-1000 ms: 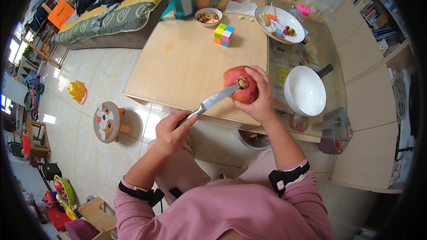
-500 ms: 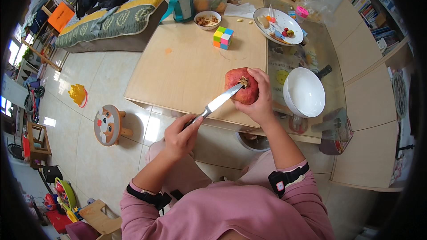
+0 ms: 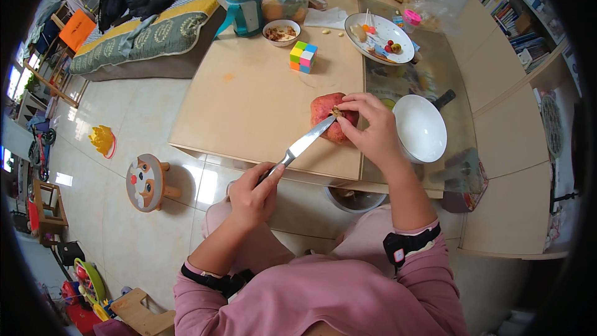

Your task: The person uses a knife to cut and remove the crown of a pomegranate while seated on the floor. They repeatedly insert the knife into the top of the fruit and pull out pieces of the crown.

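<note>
Head: knife (image 3: 303,144) blade points up-right into pomegranate (image 3: 328,116).

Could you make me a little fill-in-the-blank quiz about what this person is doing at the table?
1. The left hand grips the handle of a ____ whose blade tip meets the fruit.
2. The right hand steadies a red ____ on the wooden table.
3. Just right of that hand sits an empty white ____.
4. Behind the fruit stands a small many-coloured puzzle ____.

Missing words: knife; pomegranate; bowl; cube.
</note>
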`<act>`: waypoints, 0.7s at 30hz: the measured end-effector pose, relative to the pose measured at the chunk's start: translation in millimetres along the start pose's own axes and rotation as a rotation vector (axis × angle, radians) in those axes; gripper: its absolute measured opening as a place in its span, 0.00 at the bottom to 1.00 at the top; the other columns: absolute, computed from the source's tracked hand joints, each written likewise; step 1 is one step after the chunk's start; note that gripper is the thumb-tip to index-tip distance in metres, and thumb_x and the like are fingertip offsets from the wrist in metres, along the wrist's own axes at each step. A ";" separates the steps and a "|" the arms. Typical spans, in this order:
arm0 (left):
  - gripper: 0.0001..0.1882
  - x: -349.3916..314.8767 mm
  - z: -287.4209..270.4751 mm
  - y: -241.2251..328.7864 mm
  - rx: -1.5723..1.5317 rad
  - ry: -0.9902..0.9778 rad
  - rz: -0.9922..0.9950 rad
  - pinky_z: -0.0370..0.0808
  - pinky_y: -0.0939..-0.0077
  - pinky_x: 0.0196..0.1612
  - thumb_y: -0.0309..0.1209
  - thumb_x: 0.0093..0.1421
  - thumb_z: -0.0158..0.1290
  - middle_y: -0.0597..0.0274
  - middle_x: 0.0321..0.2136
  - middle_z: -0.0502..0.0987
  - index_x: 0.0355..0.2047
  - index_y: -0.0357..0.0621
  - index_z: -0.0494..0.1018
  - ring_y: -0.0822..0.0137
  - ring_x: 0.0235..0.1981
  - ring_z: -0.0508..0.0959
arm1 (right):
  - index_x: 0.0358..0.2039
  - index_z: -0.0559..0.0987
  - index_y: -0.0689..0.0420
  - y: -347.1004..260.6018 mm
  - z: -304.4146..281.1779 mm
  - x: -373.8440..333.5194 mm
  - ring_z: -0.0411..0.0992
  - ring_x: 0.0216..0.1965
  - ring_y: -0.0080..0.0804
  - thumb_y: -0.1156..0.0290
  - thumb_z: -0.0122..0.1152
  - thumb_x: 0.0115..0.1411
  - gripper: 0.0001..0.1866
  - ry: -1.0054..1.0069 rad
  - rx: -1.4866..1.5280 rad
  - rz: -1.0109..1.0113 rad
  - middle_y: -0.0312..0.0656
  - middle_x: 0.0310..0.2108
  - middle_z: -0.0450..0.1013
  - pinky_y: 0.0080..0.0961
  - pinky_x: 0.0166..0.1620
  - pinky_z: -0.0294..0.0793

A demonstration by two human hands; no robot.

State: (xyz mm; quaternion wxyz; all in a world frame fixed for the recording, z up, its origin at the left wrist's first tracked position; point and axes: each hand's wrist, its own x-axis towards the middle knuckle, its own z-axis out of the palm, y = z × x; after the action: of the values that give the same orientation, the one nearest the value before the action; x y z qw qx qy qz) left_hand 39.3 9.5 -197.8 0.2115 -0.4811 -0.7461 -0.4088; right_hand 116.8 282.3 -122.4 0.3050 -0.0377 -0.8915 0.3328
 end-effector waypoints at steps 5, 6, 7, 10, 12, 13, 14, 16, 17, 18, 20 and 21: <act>0.20 5.7 -2.1 6.3 0.004 0.007 0.014 0.78 0.69 0.27 0.18 0.54 0.59 0.54 0.39 0.81 0.47 0.47 0.82 0.58 0.29 0.82 | 0.32 0.81 0.59 -14.0 -15.0 21.7 0.77 0.36 0.44 0.73 0.67 0.53 0.06 -0.173 -0.230 -0.058 0.44 0.36 0.77 0.38 0.40 0.78; 0.20 7.3 -2.2 7.6 0.009 0.006 0.010 0.78 0.69 0.28 0.18 0.54 0.59 0.54 0.39 0.81 0.47 0.47 0.82 0.58 0.29 0.82 | 0.31 0.80 0.59 -15.2 -15.5 24.3 0.76 0.35 0.45 0.73 0.67 0.53 0.06 -0.191 -0.283 -0.080 0.45 0.35 0.76 0.39 0.40 0.77; 0.20 8.8 -2.4 8.8 0.004 0.005 0.012 0.78 0.69 0.28 0.18 0.54 0.59 0.54 0.39 0.81 0.47 0.47 0.82 0.58 0.29 0.82 | 0.30 0.79 0.59 -16.0 -15.6 26.0 0.76 0.34 0.46 0.73 0.66 0.53 0.05 -0.209 -0.336 -0.102 0.45 0.34 0.76 0.40 0.39 0.77; 0.19 10.3 -6.6 12.0 0.031 -0.018 0.006 0.78 0.69 0.28 0.18 0.53 0.59 0.54 0.39 0.81 0.46 0.46 0.83 0.58 0.30 0.82 | 0.31 0.79 0.61 -15.5 -14.3 27.9 0.77 0.32 0.44 0.75 0.67 0.53 0.06 -0.198 -0.402 -0.152 0.46 0.33 0.76 0.35 0.36 0.77; 0.18 8.3 -13.2 14.6 0.090 -0.060 -0.006 0.79 0.68 0.29 0.18 0.53 0.59 0.54 0.39 0.81 0.45 0.45 0.83 0.59 0.30 0.82 | 0.31 0.79 0.61 -13.0 -14.1 28.8 0.77 0.31 0.43 0.75 0.67 0.52 0.06 -0.197 -0.427 -0.097 0.45 0.33 0.76 0.35 0.36 0.78; 0.19 6.5 -18.4 16.0 0.049 -0.052 -0.041 0.79 0.69 0.30 0.18 0.54 0.59 0.54 0.39 0.81 0.47 0.45 0.82 0.58 0.31 0.82 | 0.31 0.79 0.61 -11.5 -14.6 28.9 0.77 0.30 0.42 0.75 0.67 0.52 0.07 -0.190 -0.440 -0.083 0.45 0.32 0.76 0.35 0.36 0.78; 0.20 4.8 -24.7 17.2 0.014 -0.059 -0.084 0.79 0.69 0.32 0.17 0.55 0.58 0.53 0.39 0.81 0.49 0.44 0.81 0.57 0.31 0.82 | 0.31 0.79 0.61 -10.0 -15.7 28.7 0.77 0.30 0.42 0.75 0.67 0.52 0.07 -0.191 -0.430 -0.078 0.45 0.32 0.76 0.35 0.36 0.78; 0.23 7.3 -29.2 19.4 -0.132 -0.048 -0.242 0.79 0.70 0.36 0.16 0.57 0.56 0.52 0.40 0.81 0.53 0.44 0.78 0.56 0.34 0.82 | 0.31 0.79 0.61 -7.6 -18.2 28.5 0.77 0.29 0.41 0.75 0.66 0.52 0.07 -0.191 -0.422 -0.061 0.45 0.32 0.76 0.35 0.36 0.78; 0.24 11.4 -28.6 20.0 -0.244 -0.032 -0.359 0.79 0.70 0.39 0.15 0.58 0.55 0.51 0.41 0.80 0.55 0.44 0.77 0.55 0.36 0.82 | 0.31 0.79 0.60 -7.2 -19.0 27.5 0.77 0.31 0.44 0.74 0.66 0.52 0.06 -0.190 -0.394 -0.042 0.46 0.32 0.76 0.37 0.37 0.77; 0.25 16.9 -27.6 20.4 -0.365 0.001 -0.441 0.79 0.71 0.42 0.15 0.59 0.54 0.50 0.42 0.80 0.57 0.45 0.75 0.55 0.38 0.82 | 0.30 0.79 0.60 -7.1 -19.8 26.5 0.77 0.33 0.46 0.74 0.65 0.52 0.06 -0.198 -0.380 -0.001 0.46 0.33 0.76 0.39 0.39 0.77; 0.28 38.5 -9.8 15.8 -0.476 -0.033 -0.453 0.75 0.69 0.51 0.12 0.62 0.48 0.47 0.46 0.76 0.61 0.46 0.71 0.53 0.47 0.79 | 0.30 0.79 0.59 -7.4 -20.0 26.2 0.77 0.35 0.48 0.74 0.65 0.52 0.06 -0.208 -0.364 0.045 0.46 0.33 0.76 0.41 0.40 0.77; 0.27 52.3 4.3 11.4 -0.500 -0.019 -0.412 0.74 0.67 0.52 0.11 0.62 0.47 0.47 0.47 0.75 0.60 0.46 0.72 0.53 0.48 0.78 | 0.30 0.79 0.59 -7.6 -20.3 26.7 0.77 0.36 0.48 0.73 0.65 0.52 0.06 -0.209 -0.364 0.051 0.46 0.33 0.76 0.41 0.40 0.77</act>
State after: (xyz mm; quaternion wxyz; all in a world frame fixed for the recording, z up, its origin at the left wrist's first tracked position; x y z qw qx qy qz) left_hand 26.4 43.9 -158.6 -0.0074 -0.3610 -0.7062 -0.6090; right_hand 107.8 295.3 -91.9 0.1906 -0.0798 -0.9624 0.1761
